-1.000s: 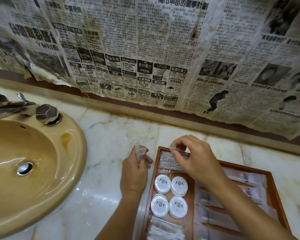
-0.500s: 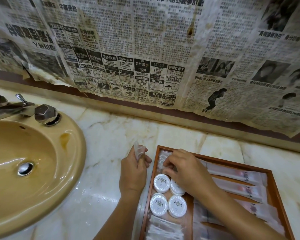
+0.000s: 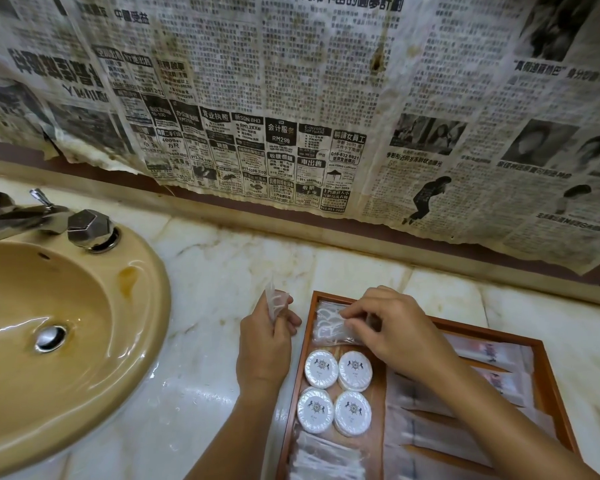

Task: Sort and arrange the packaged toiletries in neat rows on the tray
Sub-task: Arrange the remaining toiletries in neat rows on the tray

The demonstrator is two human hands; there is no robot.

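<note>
Head view. Newspaper covers the wall behind a marble counter; its lower edge hangs just above the counter's back edge. A tan sink is set into the counter's left part, with a chrome tap on its back rim and a metal drain in the bowl. A wooden tray sits near the counter's front edge, right of the sink and well apart from it.

Tray contents — right part: long sachets lying in rows, partly hidden by the right forearm. Left part, middle: four round white soaps in a two-by-two block, touching or nearly so. Far left corner: clear packets in a small pile. Near left corner: more clear packets, stacked; what they contain cannot be told.

Right hand is over the tray's far left corner, fingers curled, thumb and fingertips pinching the top packet of the pile. Left hand is over the counter just beside the tray's left edge — fingers closed round a spare packet, which stands upright above the fist.
</note>
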